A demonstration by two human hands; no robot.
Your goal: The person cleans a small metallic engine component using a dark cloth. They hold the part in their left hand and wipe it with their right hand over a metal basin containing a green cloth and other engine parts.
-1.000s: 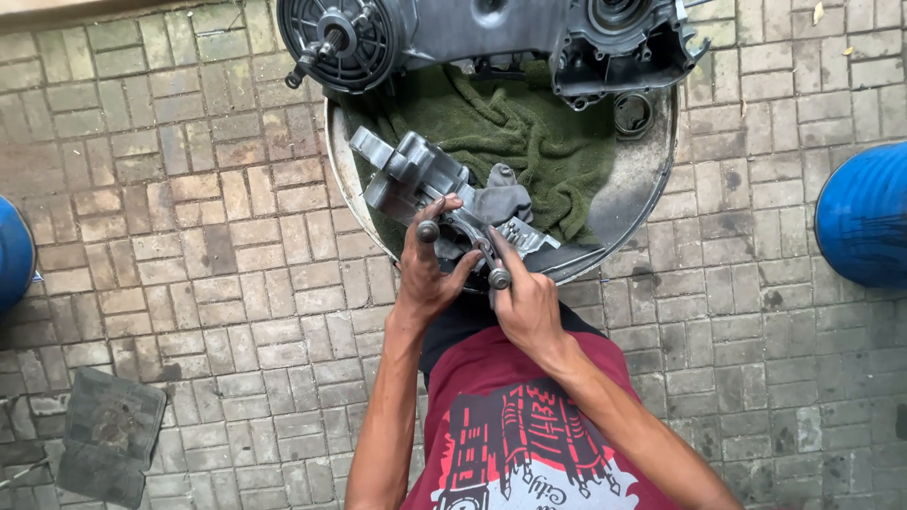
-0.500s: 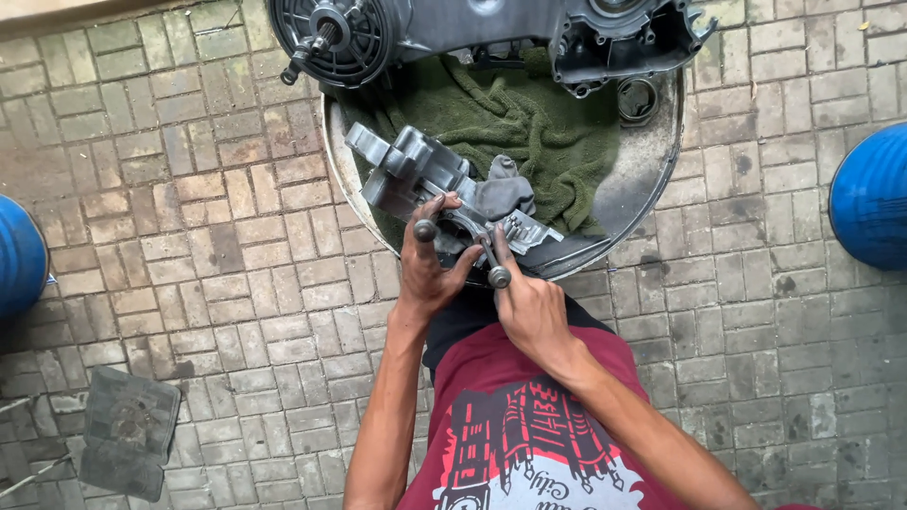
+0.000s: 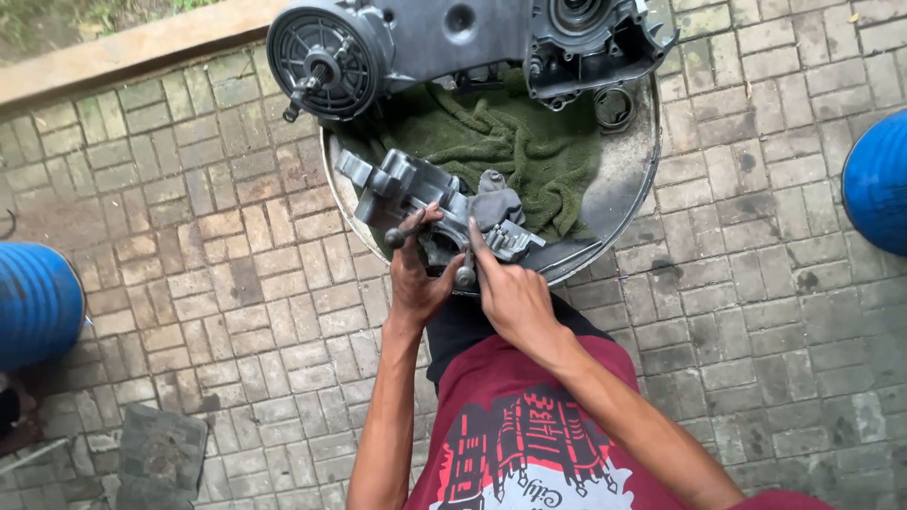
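The person is working on a grey metal engine part (image 3: 430,203) that is resting on the near rim of a round metal tray (image 3: 628,184). The left hand (image 3: 416,279) is gripping the near end of the part, with the thumb and fingers wrapping a short dark-knobbed rod that sticks out toward the left. The right hand (image 3: 510,293) is pressing just beside it, its index finger stretching forward along the part while the other fingers are curling around a small upright pin at the near edge; whether they are closing fully on the pin cannot be told.

Beyond both hands, a green cloth (image 3: 510,142) is lying bunched in the tray, and farther off a large engine casing (image 3: 453,42) is sitting across the tray's far rim. A blue drum (image 3: 38,302) is standing well off to the left of the grip and another blue drum (image 3: 877,179) well off to the right.

To do this well, it seems wise to keep the left hand steadying the part against the rim while the right is working the small pin straight, not sideways, so the part is not slipping off the tray.
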